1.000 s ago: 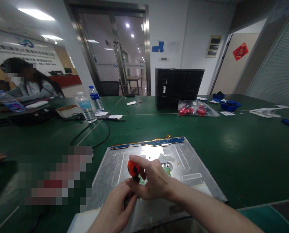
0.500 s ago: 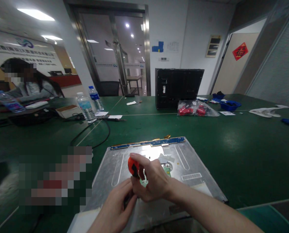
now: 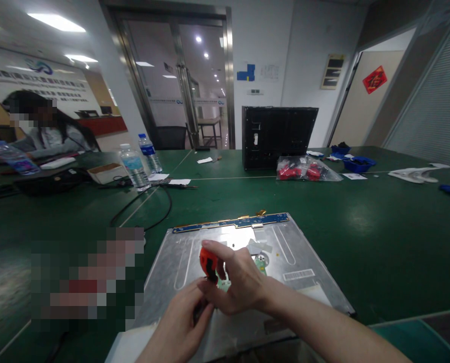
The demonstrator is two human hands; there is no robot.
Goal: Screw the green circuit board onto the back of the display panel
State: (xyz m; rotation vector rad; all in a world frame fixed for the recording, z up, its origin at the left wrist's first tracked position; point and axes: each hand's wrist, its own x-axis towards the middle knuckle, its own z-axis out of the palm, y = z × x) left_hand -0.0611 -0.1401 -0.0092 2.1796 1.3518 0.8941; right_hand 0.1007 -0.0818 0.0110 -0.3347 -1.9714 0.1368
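Your right hand (image 3: pixel 237 282) pinches the orange handle (image 3: pixel 207 258) above the metal panel (image 3: pixel 304 249), the handle slightly turned since half a second ago, suggesting twisting under way, while your left hand (image 3: pixel 183 310) curls below, its grip hidden.

The right hand (image 3: pixel 240 282) grips an orange tool (image 3: pixel 206 257) beside the left hand (image 3: pixel 185 312), over a metal panel (image 3: pixel 306 252) on the green surface (image 3: pixel 379 237). A blue strip (image 3: pixel 272 220) lines the panel's far edge; beyond are a black case (image 3: pixel 279 136), bagged red parts (image 3: pixel 313 172) and bottles (image 3: pixel 134 169).
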